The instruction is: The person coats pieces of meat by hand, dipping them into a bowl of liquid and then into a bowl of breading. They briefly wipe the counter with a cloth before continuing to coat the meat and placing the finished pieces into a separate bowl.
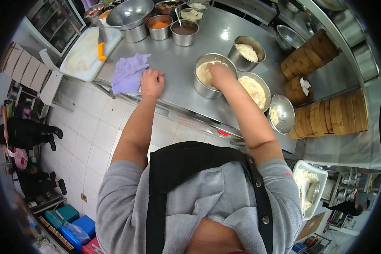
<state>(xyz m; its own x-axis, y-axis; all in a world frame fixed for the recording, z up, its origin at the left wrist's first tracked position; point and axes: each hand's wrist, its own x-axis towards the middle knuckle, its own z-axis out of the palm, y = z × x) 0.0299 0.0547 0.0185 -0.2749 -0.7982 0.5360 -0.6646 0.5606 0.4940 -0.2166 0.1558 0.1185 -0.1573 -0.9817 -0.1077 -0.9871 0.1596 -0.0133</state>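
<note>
My right hand (pixel 221 76) reaches down into a round steel pot (pixel 208 91) that holds a pale, floury-looking mass (pixel 204 74). Its fingertips are hidden in the pot, so what they grip cannot be made out. Near the front edge of the steel table, my left hand (pixel 152 83) rests with its fingers curled in and nothing visible in them. A crumpled purple cloth (pixel 130 74) lies right beside it. Close around the pot stand a second steel pot (pixel 246 53) with whitish shreds, a bowl (pixel 252 89) of pale mixture, and a tilted steel bowl (pixel 282 113) with residue.
Bamboo steamers (pixel 330 114) are stacked at the right. A white cutting board (pixel 82 55) carries a knife with an orange handle (pixel 101 51). Along the back stand a pot of brown sauce (pixel 185 31), a pot of orange filling (pixel 159 24) and a large steel bowl (pixel 130 12). Other people stand farther off.
</note>
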